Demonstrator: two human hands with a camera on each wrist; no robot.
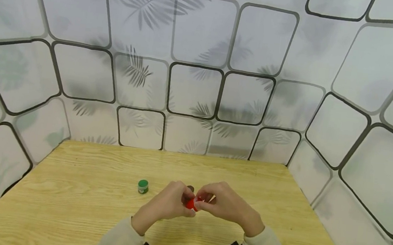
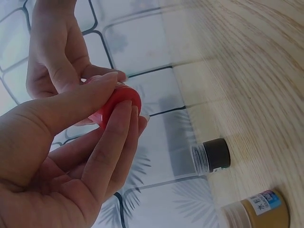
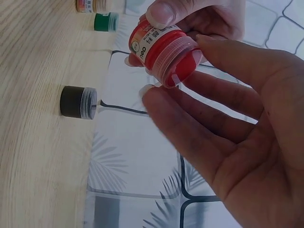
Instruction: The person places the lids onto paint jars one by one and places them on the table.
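Observation:
Above the wooden table (image 1: 76, 205), both hands hold a small red paint jar (image 1: 191, 204) between them. My left hand (image 1: 185, 201) grips the labelled jar body (image 3: 149, 42) with thumb and fingers. My right hand (image 1: 201, 202) pinches the jar's clear lid (image 3: 183, 64) between thumb and fingertips. In the left wrist view the left hand (image 2: 121, 95) curls round the red jar (image 2: 118, 104), and the right hand (image 2: 57, 52) sits just behind it. The right hand (image 3: 175, 66) fills the right side of its wrist view.
A green-lidded jar (image 1: 143, 186) stands left of the hands. A black-lidded jar (image 1: 190, 188) stands just behind them, also seen as the black jar (image 2: 216, 156). A tan jar (image 2: 259, 209) stands nearby. Patterned walls enclose the table on three sides.

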